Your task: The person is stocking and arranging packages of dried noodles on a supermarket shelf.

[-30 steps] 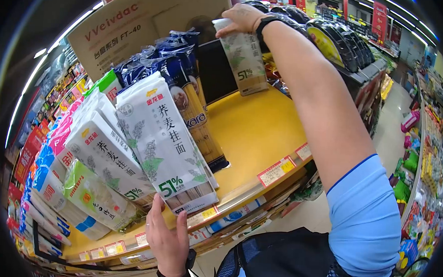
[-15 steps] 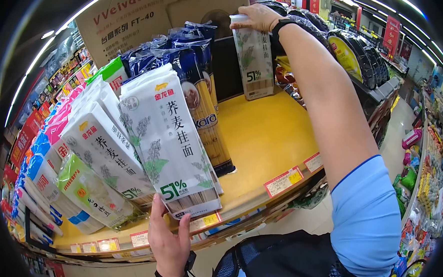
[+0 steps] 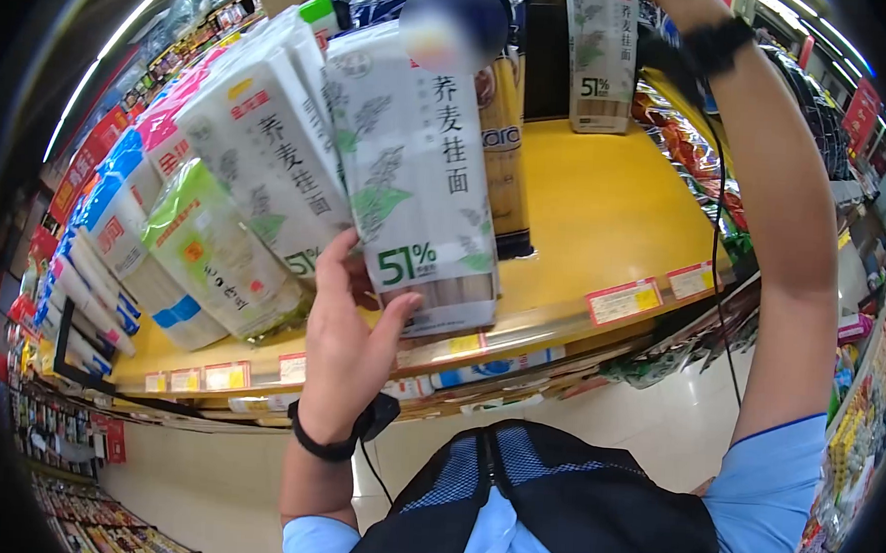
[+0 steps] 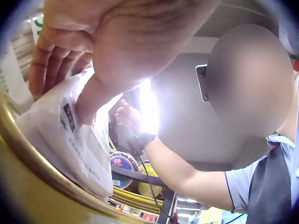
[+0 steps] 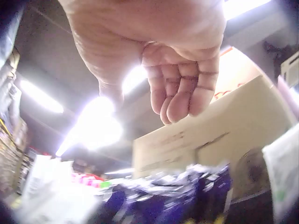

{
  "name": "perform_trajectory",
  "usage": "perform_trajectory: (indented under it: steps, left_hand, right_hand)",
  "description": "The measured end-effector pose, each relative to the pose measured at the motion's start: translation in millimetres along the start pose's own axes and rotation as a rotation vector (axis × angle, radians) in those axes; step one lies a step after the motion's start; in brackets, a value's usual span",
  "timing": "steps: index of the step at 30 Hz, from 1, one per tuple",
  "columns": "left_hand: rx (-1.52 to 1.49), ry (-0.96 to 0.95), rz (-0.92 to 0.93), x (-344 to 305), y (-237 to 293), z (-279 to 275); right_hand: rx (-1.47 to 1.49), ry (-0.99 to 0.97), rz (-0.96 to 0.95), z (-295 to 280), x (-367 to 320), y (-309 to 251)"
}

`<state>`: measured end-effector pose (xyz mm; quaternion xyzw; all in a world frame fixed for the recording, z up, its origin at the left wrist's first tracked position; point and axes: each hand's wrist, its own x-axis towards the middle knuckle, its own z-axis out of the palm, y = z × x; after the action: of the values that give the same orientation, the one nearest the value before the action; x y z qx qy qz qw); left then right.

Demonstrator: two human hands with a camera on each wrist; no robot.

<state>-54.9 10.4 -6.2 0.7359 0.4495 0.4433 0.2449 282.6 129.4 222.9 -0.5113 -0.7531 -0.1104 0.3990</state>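
My left hand point(image 3: 344, 356) grips a white pack of buckwheat noodles point(image 3: 422, 190) by its lower left side, thumb across the front and fingers behind. In the left wrist view the thumb presses into the wrapper of this noodle pack point(image 4: 70, 135). The pack leans upright at the shelf's front edge. Raised at the top of the head view and partly cut off, my right hand point(image 5: 182, 60) has loosely bent fingers and holds nothing. A single noodle pack point(image 3: 602, 60) of the same kind stands at the back of the yellow shelf point(image 3: 587, 214), below and left of that hand.
More buckwheat noodle packs point(image 3: 259, 157) stand to the left, beside a green-topped noodle bag point(image 3: 219, 250). Blue pasta packs point(image 3: 507, 145) are behind the gripped pack. Price tags point(image 3: 624, 302) line the front edge. A cardboard box point(image 5: 224, 135) rises behind. A cable point(image 3: 722, 241) hangs from the right wrist.
My right hand has let go of the noodle pack at the back and moved up and right. The left fingers have come up around the front pack. The head view has tilted down.
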Motion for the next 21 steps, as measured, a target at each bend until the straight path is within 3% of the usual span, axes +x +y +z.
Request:
perform_trajectory:
  steps: [2,3,4,5,8,12,17,18,20,21]
  left_hand:
    - [-0.101,-0.022,-0.003,0,0,0]
    - [-0.129,-0.027,0.011,0,-4,1]
    - [-0.159,-0.037,0.029,1,-8,3]
    - [-0.149,-0.033,0.072,1,-10,5]
    - [-0.222,0.017,0.125,0,-10,11]
    - [-0.235,0.010,0.178,1,-10,11]
    - [-0.120,-0.006,0.335,1,-3,9]
    - [-0.117,-0.007,0.352,2,1,9]
    - [-0.104,-0.004,0.379,10,14,9]
    - [-0.044,0.029,0.457,18,16,9]
  right_hand:
    - [-0.125,-0.047,-0.252,16,-41,-33]
    - [-0.259,-0.286,0.020,5,-61,-87]
    - [-0.156,-0.220,-0.186,46,-67,-49]
    - [-0.150,-0.125,-0.238,60,-79,-52]
    - [-0.061,-0.067,-0.172,83,-89,-47]
    - [0.501,-0.130,0.146,82,-99,-47]
    - [0.672,-0.290,0.124,50,-97,-51]
    - [0.591,-0.250,0.098,29,-99,-66]
    - [0.175,-0.126,-0.196,0,-92,-71]
    - [0.154,-0.193,-0.238,-10,-78,-65]
